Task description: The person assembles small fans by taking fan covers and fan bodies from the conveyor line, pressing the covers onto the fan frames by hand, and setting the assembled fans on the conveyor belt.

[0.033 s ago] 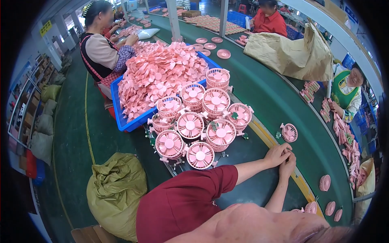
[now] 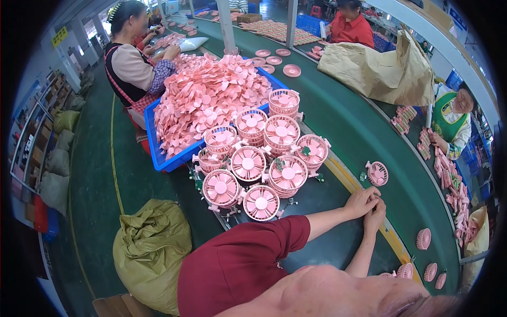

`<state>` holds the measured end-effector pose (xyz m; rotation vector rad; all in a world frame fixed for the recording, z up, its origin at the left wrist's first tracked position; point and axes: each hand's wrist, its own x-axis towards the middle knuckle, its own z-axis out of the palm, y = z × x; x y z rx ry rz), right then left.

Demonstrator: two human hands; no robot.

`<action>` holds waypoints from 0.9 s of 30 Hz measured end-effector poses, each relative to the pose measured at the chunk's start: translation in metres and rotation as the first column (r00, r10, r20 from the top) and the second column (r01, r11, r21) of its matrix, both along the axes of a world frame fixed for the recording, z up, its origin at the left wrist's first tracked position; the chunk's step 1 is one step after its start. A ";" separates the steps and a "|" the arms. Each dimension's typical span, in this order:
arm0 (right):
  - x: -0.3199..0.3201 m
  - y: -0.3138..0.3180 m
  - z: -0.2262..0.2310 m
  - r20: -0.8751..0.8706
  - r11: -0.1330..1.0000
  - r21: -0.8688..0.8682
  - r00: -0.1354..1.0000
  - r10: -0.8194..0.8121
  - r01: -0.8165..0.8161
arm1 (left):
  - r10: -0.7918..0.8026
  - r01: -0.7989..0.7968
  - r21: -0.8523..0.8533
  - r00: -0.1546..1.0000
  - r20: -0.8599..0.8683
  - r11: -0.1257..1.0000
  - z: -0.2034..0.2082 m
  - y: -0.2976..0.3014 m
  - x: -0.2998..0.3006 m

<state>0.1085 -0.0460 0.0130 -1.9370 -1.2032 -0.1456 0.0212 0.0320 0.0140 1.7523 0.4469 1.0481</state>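
At the near edge of the green conveyor, my left hand (image 2: 360,203) and my right hand (image 2: 375,215) meet, with fingers curled against each other. Whether anything is between them is hidden. Just beyond them a round pink fan housing (image 2: 378,173) lies on the belt with a small green circuit board (image 2: 363,176) beside it. To the left of my hands stand several stacks of pink fan housings (image 2: 248,163) with blades inside; small circuit boards (image 2: 320,177) hang from some. Behind the stacks, a blue crate (image 2: 151,140) is heaped with pink fan blades (image 2: 211,100).
The curved green conveyor (image 2: 338,127) carries more housings (image 2: 423,239) at right and pink discs (image 2: 291,70) farther off. An olive sack (image 2: 150,259) stands on the floor at left. Co-workers sit across the belt and at far left. A tan sack (image 2: 377,71) lies beyond the belt.
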 end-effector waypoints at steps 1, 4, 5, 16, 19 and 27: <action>0.000 0.000 0.000 -0.005 1.000 -0.015 1.000 0.004 -0.005 | 0.000 0.000 0.001 1.000 0.009 1.000 0.000 0.000 0.000; 0.000 0.000 -0.001 -0.007 1.000 -0.004 1.000 0.002 -0.002 | -0.002 0.002 -0.001 1.000 0.016 1.000 0.000 0.000 0.000; -0.001 0.000 0.000 -0.007 1.000 -0.004 1.000 0.002 -0.002 | -0.004 0.004 -0.004 1.000 0.014 1.000 0.000 0.000 0.000; 0.000 0.000 -0.002 0.010 1.000 -0.008 1.000 -0.010 0.010 | 0.011 -0.011 0.002 1.000 0.018 1.000 0.003 -0.001 -0.001; 0.002 0.001 -0.003 0.013 1.000 -0.016 1.000 0.000 0.000 | 0.007 -0.007 -0.003 1.000 0.004 1.000 0.003 -0.001 -0.001; 0.001 0.000 0.000 0.012 1.000 -0.019 1.000 0.007 -0.007 | 0.022 -0.022 0.006 1.000 0.014 1.000 0.000 -0.001 0.000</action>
